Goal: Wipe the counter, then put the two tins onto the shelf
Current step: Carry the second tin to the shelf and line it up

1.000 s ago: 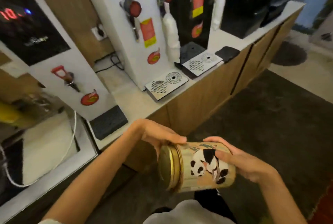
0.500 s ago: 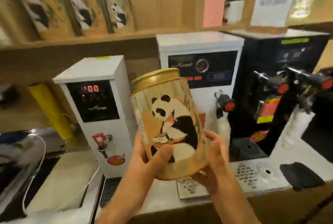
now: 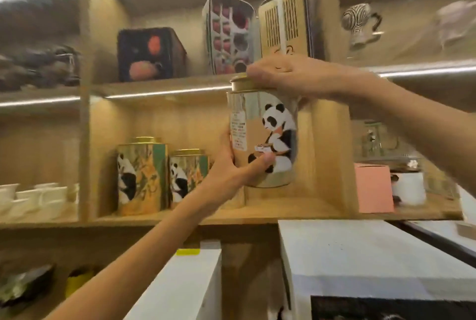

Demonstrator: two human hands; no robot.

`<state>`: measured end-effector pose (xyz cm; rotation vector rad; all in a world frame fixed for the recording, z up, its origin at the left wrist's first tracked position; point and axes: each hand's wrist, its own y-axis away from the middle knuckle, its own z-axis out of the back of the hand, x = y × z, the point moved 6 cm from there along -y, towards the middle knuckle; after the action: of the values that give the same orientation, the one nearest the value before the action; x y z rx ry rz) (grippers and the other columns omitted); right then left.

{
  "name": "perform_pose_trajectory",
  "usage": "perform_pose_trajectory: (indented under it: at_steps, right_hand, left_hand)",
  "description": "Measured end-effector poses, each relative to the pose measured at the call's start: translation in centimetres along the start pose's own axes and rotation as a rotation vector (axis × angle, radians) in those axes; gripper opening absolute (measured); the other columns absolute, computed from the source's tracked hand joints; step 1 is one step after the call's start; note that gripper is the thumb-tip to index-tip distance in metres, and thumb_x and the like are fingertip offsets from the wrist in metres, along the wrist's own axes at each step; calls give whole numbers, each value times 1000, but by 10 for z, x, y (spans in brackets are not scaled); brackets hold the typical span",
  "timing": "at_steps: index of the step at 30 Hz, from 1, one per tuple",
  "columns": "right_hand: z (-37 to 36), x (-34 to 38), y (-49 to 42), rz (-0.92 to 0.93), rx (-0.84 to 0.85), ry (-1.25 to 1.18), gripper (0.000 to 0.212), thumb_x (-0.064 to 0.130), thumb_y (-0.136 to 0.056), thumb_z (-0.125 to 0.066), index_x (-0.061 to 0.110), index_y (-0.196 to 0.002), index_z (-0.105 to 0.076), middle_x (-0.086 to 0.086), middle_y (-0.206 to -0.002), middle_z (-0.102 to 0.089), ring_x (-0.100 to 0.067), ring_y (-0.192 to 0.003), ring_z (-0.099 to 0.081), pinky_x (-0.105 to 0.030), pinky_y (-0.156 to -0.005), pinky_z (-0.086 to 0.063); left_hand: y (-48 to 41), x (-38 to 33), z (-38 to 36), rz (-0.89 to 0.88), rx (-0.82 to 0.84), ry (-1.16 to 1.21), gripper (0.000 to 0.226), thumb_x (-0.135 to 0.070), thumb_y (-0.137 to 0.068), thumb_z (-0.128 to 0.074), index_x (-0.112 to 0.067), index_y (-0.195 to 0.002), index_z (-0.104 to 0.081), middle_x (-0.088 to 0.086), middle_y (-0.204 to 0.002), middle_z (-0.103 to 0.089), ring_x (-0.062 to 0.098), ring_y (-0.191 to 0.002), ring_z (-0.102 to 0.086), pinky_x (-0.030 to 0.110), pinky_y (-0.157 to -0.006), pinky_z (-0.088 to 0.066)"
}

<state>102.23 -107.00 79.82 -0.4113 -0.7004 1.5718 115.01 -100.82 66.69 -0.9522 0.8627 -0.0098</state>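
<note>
I hold a tall round panda tin (image 3: 262, 137) with a gold lid upright in the air, just above the wooden shelf board (image 3: 283, 210). My left hand (image 3: 231, 165) grips its lower side, thumb across the panda picture. My right hand (image 3: 286, 75) lies over the gold lid from above. The tin's base hangs a little above the board, inside the middle compartment. Two other panda tins (image 3: 140, 175) (image 3: 188, 174) stand on the same board to the left.
A wooden divider (image 3: 334, 160) closes the compartment on the right; beyond it stand a pink box (image 3: 373, 187) and a white mug (image 3: 408, 187). Boxes sit on the shelf above. White cups (image 3: 38, 198) fill the left compartment. White machine tops (image 3: 360, 255) lie below the shelf.
The tin has gone from lying sideways at waist height to upright and raised up to the shelf. My right hand shifted from its side to the lid. My view swung up from the counter.
</note>
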Motion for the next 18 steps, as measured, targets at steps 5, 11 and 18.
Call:
perform_pose_trajectory:
  at_steps: [5, 11, 18]
  right_hand:
    - [-45, -87, -77, -229, 120, 79, 65, 78, -76, -52, 36, -124, -63, 3, -106, -65, -24, -101, -65, -44, -75, -62]
    - [-122, -186, -97, -406, 81, -58, 63, 73, -79, -55, 26, -119, -67, -4, -103, -68, -29, -99, -65, -44, -74, -60]
    - [-170, -248, -100, -445, 83, -71, 62, 75, -76, -58, 34, -122, -67, -4, -116, -65, -26, -100, -56, -45, -77, -58]
  left_hand:
    - [-59, 88, -3, 235, 169, 76, 86, -41, -84, -67, -41, -148, -9, -13, -131, -44, 8, -112, -48, 37, -109, -29]
    - [-81, 192, -22, 536, 54, -385, 130, -64, -55, -82, -31, -152, -3, 8, -161, -17, 30, -146, -21, 52, -119, -22]
    - [-82, 246, -53, 687, 85, -624, 122, -73, -66, -67, -13, -153, -6, 18, -162, -4, 38, -149, -4, 53, -120, -14]
